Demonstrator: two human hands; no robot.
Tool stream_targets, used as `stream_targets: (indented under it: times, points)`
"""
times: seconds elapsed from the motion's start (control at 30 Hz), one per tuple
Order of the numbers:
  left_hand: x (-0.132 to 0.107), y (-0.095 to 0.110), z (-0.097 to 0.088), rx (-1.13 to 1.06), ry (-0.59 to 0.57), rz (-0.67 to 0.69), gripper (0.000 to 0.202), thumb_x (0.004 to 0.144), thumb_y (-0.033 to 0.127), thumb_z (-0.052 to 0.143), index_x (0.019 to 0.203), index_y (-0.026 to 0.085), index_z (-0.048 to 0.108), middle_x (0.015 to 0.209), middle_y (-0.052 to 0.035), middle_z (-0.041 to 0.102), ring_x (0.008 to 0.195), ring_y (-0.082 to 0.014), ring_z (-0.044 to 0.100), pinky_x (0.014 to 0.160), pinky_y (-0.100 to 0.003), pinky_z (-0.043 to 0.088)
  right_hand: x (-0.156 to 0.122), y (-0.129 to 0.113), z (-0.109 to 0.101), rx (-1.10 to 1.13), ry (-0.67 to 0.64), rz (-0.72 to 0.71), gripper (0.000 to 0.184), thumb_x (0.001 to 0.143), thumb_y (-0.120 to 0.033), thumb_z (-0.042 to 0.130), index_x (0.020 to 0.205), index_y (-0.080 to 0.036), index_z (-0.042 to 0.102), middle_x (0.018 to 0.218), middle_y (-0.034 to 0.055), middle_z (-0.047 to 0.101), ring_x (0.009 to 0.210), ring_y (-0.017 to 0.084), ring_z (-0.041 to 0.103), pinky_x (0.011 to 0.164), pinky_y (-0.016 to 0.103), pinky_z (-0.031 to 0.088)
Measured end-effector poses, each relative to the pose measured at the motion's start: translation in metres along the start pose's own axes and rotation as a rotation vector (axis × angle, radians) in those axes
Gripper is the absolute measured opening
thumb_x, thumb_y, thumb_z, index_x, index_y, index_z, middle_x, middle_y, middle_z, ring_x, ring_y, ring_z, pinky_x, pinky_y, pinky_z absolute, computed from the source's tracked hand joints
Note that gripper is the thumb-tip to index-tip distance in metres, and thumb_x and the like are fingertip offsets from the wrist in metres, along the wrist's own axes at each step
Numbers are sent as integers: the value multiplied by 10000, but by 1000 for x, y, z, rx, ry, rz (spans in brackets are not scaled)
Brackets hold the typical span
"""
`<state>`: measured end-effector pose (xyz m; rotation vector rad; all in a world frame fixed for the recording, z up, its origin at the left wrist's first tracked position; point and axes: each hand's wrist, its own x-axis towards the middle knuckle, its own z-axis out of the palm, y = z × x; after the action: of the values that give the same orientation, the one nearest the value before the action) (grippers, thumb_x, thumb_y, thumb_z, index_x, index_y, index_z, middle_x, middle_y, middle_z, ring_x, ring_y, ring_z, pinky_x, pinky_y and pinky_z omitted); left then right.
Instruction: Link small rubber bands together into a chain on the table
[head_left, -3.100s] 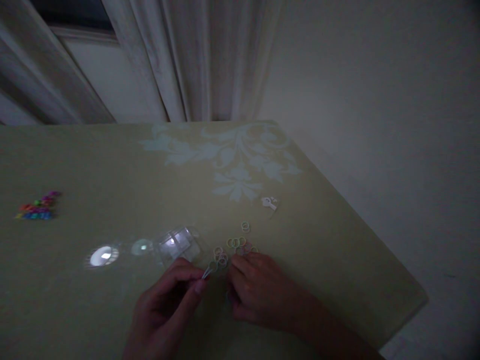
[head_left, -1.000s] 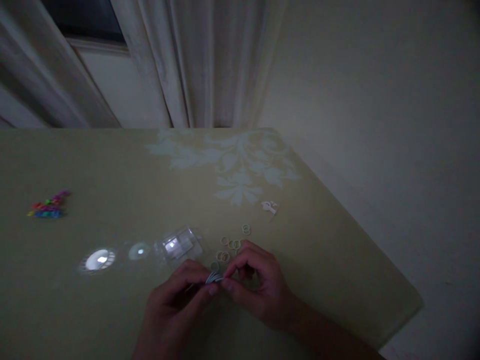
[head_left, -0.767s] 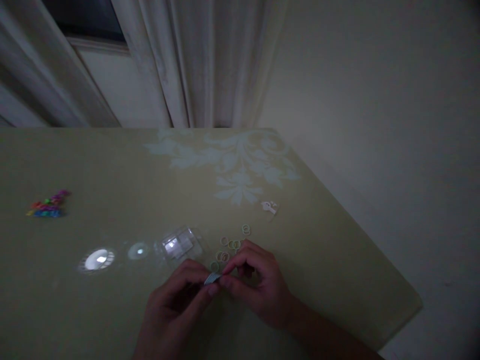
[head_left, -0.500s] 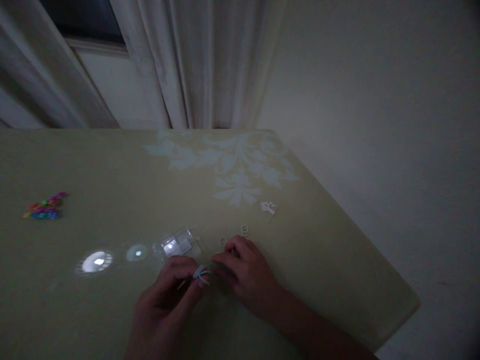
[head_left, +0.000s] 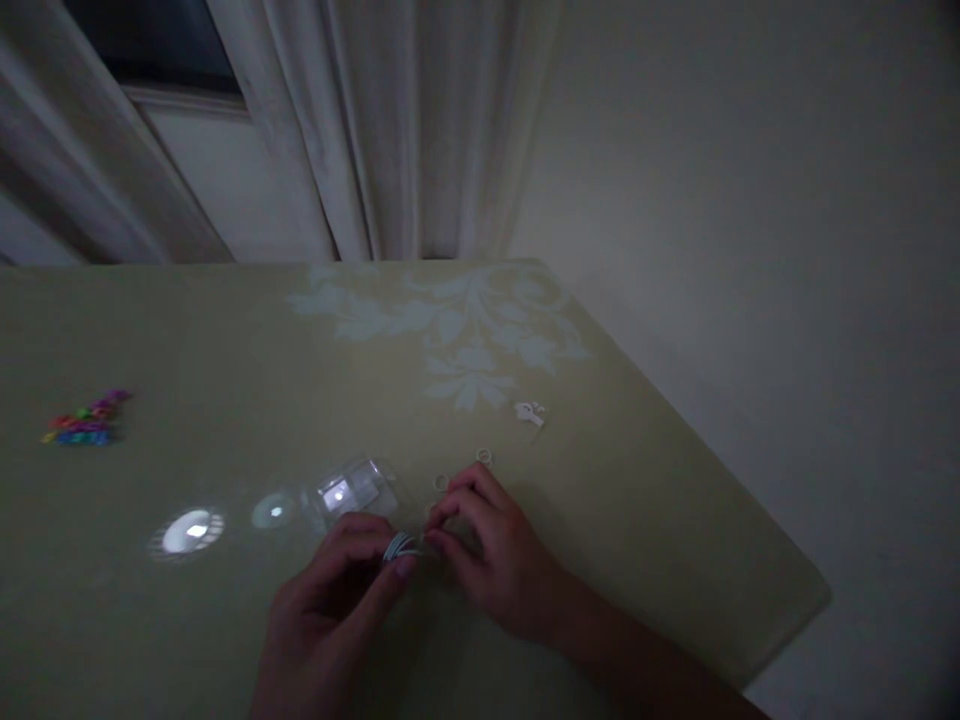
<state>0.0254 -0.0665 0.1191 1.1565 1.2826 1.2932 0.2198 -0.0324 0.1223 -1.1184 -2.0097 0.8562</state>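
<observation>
Between the thumb and fingers of my left hand (head_left: 341, 590) is a small bundle of thin pale loops (head_left: 401, 546); it looks like a wound white cord, but the dim light blurs it. My right hand (head_left: 487, 545) is just to its right, thumb and forefinger pinched together at the bundle's right end. Whatever lies between those fingertips is too small to make out. Beyond the right fingers, small pale rings (head_left: 441, 483) lie on the table. A clear plastic case (head_left: 360, 490) rests behind my left hand.
A white cut-out piece (head_left: 530, 413) lies at the right, beyond the rings. Several small bright-coloured pieces (head_left: 84, 425) are heaped far left. The glossy table (head_left: 187, 620) reflects lamp light. Its right edge slants toward a pale wall (head_left: 712, 250); curtains (head_left: 420, 130) hang behind.
My right thumb and fingers have shifted slightly and bent more at the bundle's right end. The loops in my left hand have turned a little. The view has moved slightly.
</observation>
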Motion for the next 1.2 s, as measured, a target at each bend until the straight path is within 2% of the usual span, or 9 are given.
stream_targets:
  times: [0.07,0.17,0.37,0.47,0.67,0.8,1.0,1.2]
  points:
    - [-1,0,-1,17,20,-1,125,790,298,851,756,242,745,884,-13,663,813,-161,657,682,-195,570,-1,-7,-6,134,85,0,63,945,-208,678,1003,-219,654,1035,45,563,964,184,589,852,315,518]
    - [-2,1,-1,36,10,-26,158,787,313,856,734,235,730,886,-15,657,822,-159,651,697,-196,565,-3,-13,-9,191,142,-35,75,899,-205,699,965,-225,669,1003,39,558,925,179,584,807,305,518]
    - [-3,-1,-1,26,-143,-42,104,824,344,825,795,246,807,899,-45,684,842,-188,676,708,-233,587,-6,-13,-1,170,205,-58,94,869,-196,717,954,-226,690,983,39,571,854,170,580,748,301,523]
    - [-4,-1,-1,14,-181,-52,72,829,332,825,816,261,816,890,-38,689,838,-181,678,716,-229,582,-6,-12,0,148,251,-84,115,846,-184,737,947,-216,693,979,41,572,848,167,585,737,293,529]
    - [-2,-1,1,-45,-152,-85,113,778,291,865,722,240,782,819,-23,672,783,-168,661,684,-223,571,-7,-11,0,127,236,-192,119,849,-162,738,954,-205,702,967,46,580,878,169,612,760,285,544]
    - [-1,0,0,-41,-164,-103,116,766,315,870,738,226,801,823,-43,682,786,-187,668,675,-245,576,-7,-11,2,89,279,-166,116,858,-179,730,962,-216,694,958,52,584,844,180,601,724,302,555]
    - [-3,-3,-1,-84,-166,-123,158,748,301,886,689,218,765,791,-27,671,745,-171,659,655,-235,568,-8,-10,0,69,278,-151,111,870,-194,719,972,-224,688,967,57,585,811,181,579,699,311,554]
    - [-4,-4,1,-73,-119,-142,91,781,318,865,796,244,814,952,-50,716,883,-197,713,760,-253,611,-7,-11,-3,82,301,-131,106,862,-182,725,955,-220,691,958,52,580,825,180,586,715,310,554]
